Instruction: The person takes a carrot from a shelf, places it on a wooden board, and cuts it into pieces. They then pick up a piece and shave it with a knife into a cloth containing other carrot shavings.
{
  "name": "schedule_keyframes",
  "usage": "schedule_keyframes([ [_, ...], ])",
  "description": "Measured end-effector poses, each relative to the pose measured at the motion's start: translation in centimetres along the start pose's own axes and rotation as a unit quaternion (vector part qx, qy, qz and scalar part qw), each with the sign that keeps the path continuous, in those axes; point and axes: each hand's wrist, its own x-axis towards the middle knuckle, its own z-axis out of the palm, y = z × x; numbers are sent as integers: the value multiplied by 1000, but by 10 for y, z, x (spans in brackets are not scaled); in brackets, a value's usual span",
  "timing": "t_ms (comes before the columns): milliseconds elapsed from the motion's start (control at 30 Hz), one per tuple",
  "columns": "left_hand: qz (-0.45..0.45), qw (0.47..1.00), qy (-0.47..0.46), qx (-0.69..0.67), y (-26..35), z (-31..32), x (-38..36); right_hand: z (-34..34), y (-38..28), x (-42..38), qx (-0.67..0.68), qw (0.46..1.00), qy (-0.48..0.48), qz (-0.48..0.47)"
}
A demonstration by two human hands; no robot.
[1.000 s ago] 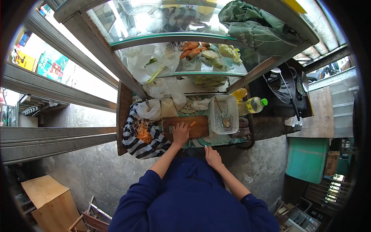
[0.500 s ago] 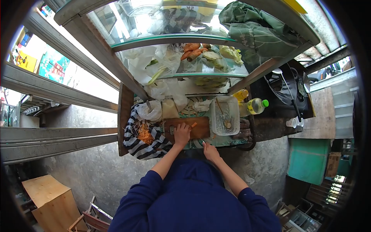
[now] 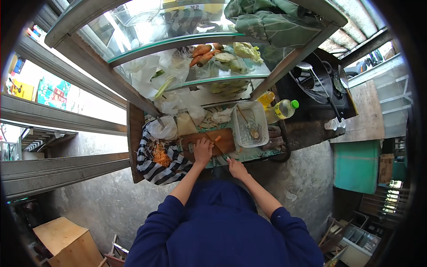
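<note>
A brown wooden board (image 3: 226,139) lies on the counter. My left hand (image 3: 203,150) rests on its left part, fingers lowered over something I cannot make out. A short orange carrot piece (image 3: 217,139) shows just right of those fingers. My right hand (image 3: 237,168) is closed round the handle of a knife (image 3: 219,149), at the board's front edge. The thin blade points up and left across the board, beside the carrot piece. To the left, a black and white striped cloth (image 3: 152,175) holds shredded orange carrot (image 3: 160,155).
Right of the board stands a clear plastic tub (image 3: 264,123) with a spoon in it. Behind it are a green-capped bottle (image 3: 284,109) and a black stove (image 3: 334,100). A glass case (image 3: 169,44) with carrots (image 3: 205,54) and cabbage rises behind the counter.
The view has turned and shifted. The knife blade now lies across the board near the carrot piece; before, it was hardly visible, with my right hand just off the front edge.
</note>
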Motion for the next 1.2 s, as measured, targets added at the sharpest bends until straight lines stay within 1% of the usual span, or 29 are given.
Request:
schedule_keyframes([
  [100, 10, 1000, -13, -1, 2, -1, 0, 3, -6, 0, 7, 1000, 3, 29],
  [200, 16, 1000, 2, 17, 3, -2, 0, 2, -6, -1, 8, 999, -8, 33],
  [267, 18, 1000, -4, 9, 2, -5, 1, 5, -3, -5, 18, 999, 8, 27],
  [333, 13, 1000, 11, 6, 2, -4, 0, 8, -1, -14, 27, 999, 22, 19],
  [400, 7, 1000, 23, 1, 1, -5, -1, 6, 5, -30, 33, 998, 16, 51],
  [467, -12, 1000, -12, -16, 2, -7, 0, 0, 10, -45, 27, 998, 9, 55],
  [500, -11, 1000, -8, -16, 2, -10, 2, -5, 10, -49, 22, 998, 3, 58],
  [533, -16, 999, -30, 3, 1, -13, 0, -8, 9, -53, 22, 998, 3, 57],
  [567, -23, 998, -53, 24, 0, -17, -3, -10, 7, -58, 23, 999, 21, 45],
  [633, -28, 998, -54, 24, -6, -24, -9, -8, 6, -61, 25, 998, 39, 33],
  [700, -32, 998, -57, 24, -13, -31, -13, -4, 3, -60, 95, 985, 138, -47],
  [733, -35, 998, -46, 3, -16, -35, -16, -2, 2, -58, 95, 985, 138, -47],
  [800, -42, 998, -37, -16, -24, -38, -21, 0, -6, -52, 168, 972, 149, -74],
  [833, -41, 999, -22, -26, -28, -36, -23, -1, -11, -51, 169, 972, 145, -75],
  [900, -42, 999, -5, -35, -34, -36, -24, -4, -19, -48, 194, 980, 50, -6],
  [933, -37, 999, -2, -40, -35, -35, -24, -2, -19, -45, 194, 980, 49, -7],
  [1000, -34, 998, 3, -46, -35, -34, -24, 2, -19, -39, 183, 982, -6, 38],
  [1100, -37, 999, 4, -39, -34, -34, -23, 6, -22, -35, 147, 988, -9, 50],
  [1200, -26, 999, -22, -14, -30, -38, -25, 3, -26, -36, 106, 992, -18, 60],
])
